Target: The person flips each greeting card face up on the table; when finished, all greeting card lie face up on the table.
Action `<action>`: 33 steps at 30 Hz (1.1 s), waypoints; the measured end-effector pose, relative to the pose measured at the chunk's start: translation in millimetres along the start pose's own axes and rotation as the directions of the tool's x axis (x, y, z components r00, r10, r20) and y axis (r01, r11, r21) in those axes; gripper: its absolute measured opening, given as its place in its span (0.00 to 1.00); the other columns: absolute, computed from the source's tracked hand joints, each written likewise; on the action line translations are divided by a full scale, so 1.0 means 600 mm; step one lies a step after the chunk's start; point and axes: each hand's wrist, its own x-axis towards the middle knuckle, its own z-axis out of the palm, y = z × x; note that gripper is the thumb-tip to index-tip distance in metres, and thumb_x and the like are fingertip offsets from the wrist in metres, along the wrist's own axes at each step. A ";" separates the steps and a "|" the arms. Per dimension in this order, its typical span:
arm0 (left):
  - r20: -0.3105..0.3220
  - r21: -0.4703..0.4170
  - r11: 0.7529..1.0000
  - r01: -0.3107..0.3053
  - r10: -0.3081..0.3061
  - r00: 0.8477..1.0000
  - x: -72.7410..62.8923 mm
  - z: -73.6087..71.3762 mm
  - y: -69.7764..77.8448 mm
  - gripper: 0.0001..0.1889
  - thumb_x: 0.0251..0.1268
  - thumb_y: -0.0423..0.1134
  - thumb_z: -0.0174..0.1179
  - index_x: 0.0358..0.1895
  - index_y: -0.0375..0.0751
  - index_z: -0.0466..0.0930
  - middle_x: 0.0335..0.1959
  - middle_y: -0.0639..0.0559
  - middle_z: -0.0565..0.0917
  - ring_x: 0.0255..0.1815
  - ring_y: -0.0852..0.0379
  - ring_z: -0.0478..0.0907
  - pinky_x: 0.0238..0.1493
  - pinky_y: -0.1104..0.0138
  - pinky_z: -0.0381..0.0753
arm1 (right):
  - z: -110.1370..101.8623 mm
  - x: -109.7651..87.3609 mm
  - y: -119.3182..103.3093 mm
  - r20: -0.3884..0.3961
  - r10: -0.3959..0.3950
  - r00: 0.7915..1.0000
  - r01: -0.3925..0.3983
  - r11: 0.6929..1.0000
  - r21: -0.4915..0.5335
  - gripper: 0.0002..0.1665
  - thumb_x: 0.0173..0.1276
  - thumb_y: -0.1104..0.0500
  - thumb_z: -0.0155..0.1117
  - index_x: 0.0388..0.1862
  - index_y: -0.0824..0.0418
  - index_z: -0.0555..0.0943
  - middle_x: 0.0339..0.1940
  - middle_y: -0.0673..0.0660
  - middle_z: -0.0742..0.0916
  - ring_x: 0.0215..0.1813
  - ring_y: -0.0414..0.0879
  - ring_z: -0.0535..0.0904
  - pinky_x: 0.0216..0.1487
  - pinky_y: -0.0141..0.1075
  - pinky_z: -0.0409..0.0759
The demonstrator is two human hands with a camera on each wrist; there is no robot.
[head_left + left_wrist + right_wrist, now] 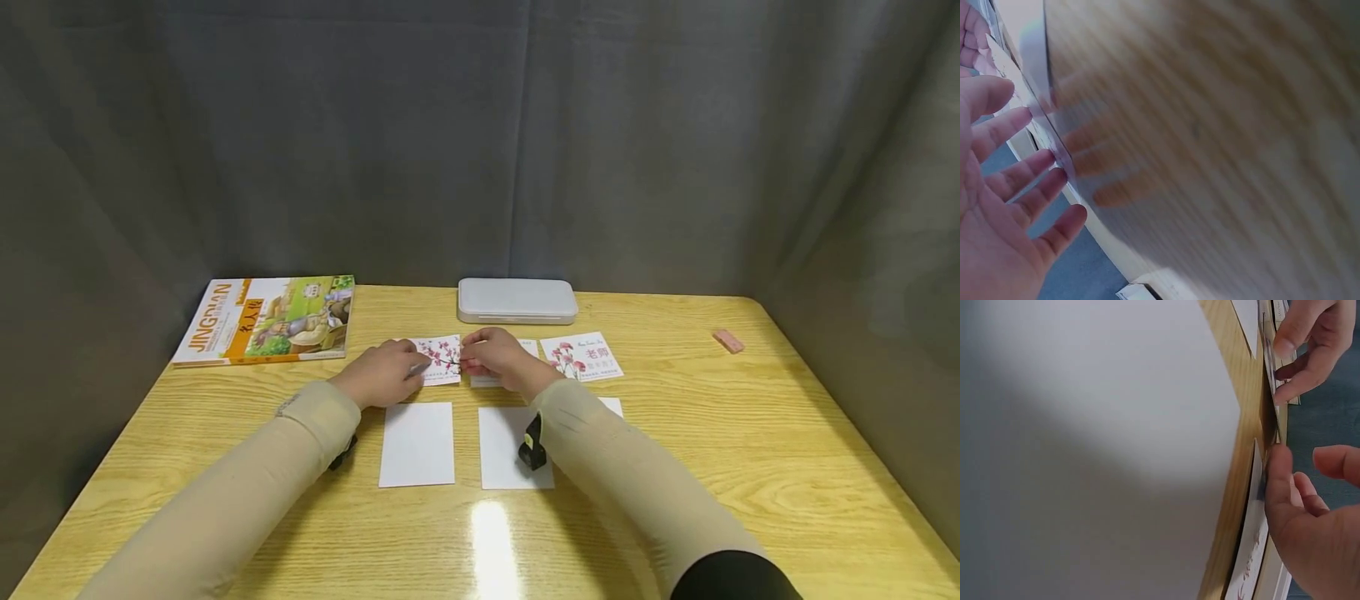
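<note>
A white card with pink blossom branches (442, 354) lies in the back row, between the two hands. My left hand (382, 372) is at its left side; in the left wrist view the fingers (1019, 175) are spread, tips against the card's edge. My right hand (498, 358) touches the same card's right edge with its fingertips, and in the right wrist view its thumb (1335, 461) stands apart from the index finger. Under the right hand a second card (529, 346) is mostly covered. Farther right lies a card with pink carnations (581, 357).
Two blank white cards (417, 446) lie in the front row; the right sleeve (615, 458) hides most of another white card (612, 406). Behind stand a white pencil case (517, 300) and a book (270, 321). A small pink block (727, 341) lies right.
</note>
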 end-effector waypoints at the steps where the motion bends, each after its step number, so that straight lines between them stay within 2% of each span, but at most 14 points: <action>1: 0.001 0.011 1.000 0.004 -0.004 1.000 0.000 0.001 0.000 0.21 0.78 0.41 0.54 0.68 0.38 0.79 0.61 0.37 0.79 0.62 0.38 0.76 0.62 0.44 0.76 | 0.000 -0.002 -0.001 0.006 0.002 1.000 -0.002 1.000 -0.009 0.15 0.75 0.68 0.60 0.58 0.72 0.77 0.37 0.58 0.85 0.34 0.41 0.82 0.39 0.30 0.85; 6: -0.007 0.027 0.999 0.021 -0.021 1.000 -0.004 0.006 0.000 0.22 0.78 0.43 0.55 0.69 0.39 0.78 0.63 0.37 0.78 0.62 0.38 0.75 0.61 0.43 0.76 | -0.003 -0.015 -0.005 0.042 -0.017 0.999 0.019 0.999 -0.050 0.19 0.76 0.68 0.58 0.62 0.74 0.75 0.47 0.65 0.87 0.37 0.42 0.83 0.43 0.30 0.85; 9: -0.019 -0.019 0.999 0.051 -0.051 0.999 -0.013 0.009 0.000 0.25 0.78 0.44 0.56 0.72 0.37 0.74 0.67 0.34 0.74 0.67 0.36 0.72 0.66 0.41 0.72 | -0.005 -0.029 -0.007 0.077 -0.026 0.997 0.032 0.997 -0.075 0.19 0.77 0.68 0.58 0.63 0.74 0.75 0.50 0.66 0.86 0.38 0.42 0.82 0.45 0.31 0.85; 12: -0.031 -0.085 0.995 0.058 -0.061 0.998 -0.032 0.010 0.002 0.28 0.78 0.45 0.56 0.74 0.34 0.71 0.71 0.32 0.70 0.71 0.34 0.67 0.69 0.40 0.67 | -0.007 -0.047 -0.008 0.120 -0.015 0.993 0.026 0.996 -0.089 0.19 0.78 0.68 0.57 0.64 0.74 0.75 0.49 0.65 0.86 0.38 0.42 0.81 0.47 0.33 0.85; 16: -0.021 -0.135 0.991 -0.014 0.011 1.000 -0.064 0.009 0.011 0.30 0.78 0.47 0.56 0.75 0.33 0.68 0.73 0.30 0.68 0.74 0.31 0.64 0.72 0.39 0.64 | -0.012 -0.073 -0.005 0.185 -0.007 0.983 0.029 0.993 -0.113 0.18 0.79 0.67 0.57 0.63 0.75 0.74 0.47 0.63 0.85 0.40 0.43 0.82 0.53 0.37 0.84; 20: 0.004 -0.151 0.984 -0.095 0.096 0.995 -0.095 0.001 0.027 0.34 0.78 0.52 0.57 0.78 0.37 0.65 0.76 0.32 0.66 0.76 0.31 0.60 0.74 0.39 0.60 | -0.018 -0.100 -0.002 0.245 0.000 0.970 0.027 0.994 -0.110 0.20 0.78 0.67 0.58 0.64 0.76 0.74 0.47 0.63 0.85 0.44 0.45 0.83 0.58 0.41 0.82; 26: 0.018 -0.083 0.974 -0.211 0.213 0.977 -0.133 -0.002 0.043 0.37 0.73 0.56 0.61 0.77 0.39 0.67 0.78 0.37 0.63 0.77 0.36 0.61 0.74 0.43 0.63 | -0.024 -0.130 0.014 0.297 0.020 0.955 0.002 0.997 -0.074 0.22 0.77 0.68 0.57 0.66 0.78 0.72 0.53 0.68 0.86 0.47 0.47 0.85 0.59 0.42 0.82; 30: 0.013 -0.046 0.965 -0.258 0.259 0.966 -0.147 0.006 0.037 0.38 0.72 0.58 0.62 0.76 0.38 0.68 0.80 0.38 0.60 0.78 0.38 0.60 0.74 0.44 0.64 | -0.026 -0.141 0.021 0.311 0.029 0.950 -0.014 0.999 -0.052 0.23 0.78 0.68 0.55 0.66 0.79 0.71 0.56 0.71 0.85 0.50 0.49 0.86 0.60 0.43 0.82; 33: 0.043 -0.039 0.959 -0.280 0.281 0.959 -0.154 0.012 0.031 0.41 0.72 0.62 0.60 0.78 0.38 0.65 0.82 0.39 0.57 0.80 0.40 0.56 0.75 0.46 0.63 | -0.027 -0.148 0.025 0.319 0.037 0.947 -0.028 0.999 -0.034 0.23 0.78 0.68 0.54 0.67 0.79 0.70 0.58 0.73 0.84 0.53 0.52 0.86 0.61 0.44 0.82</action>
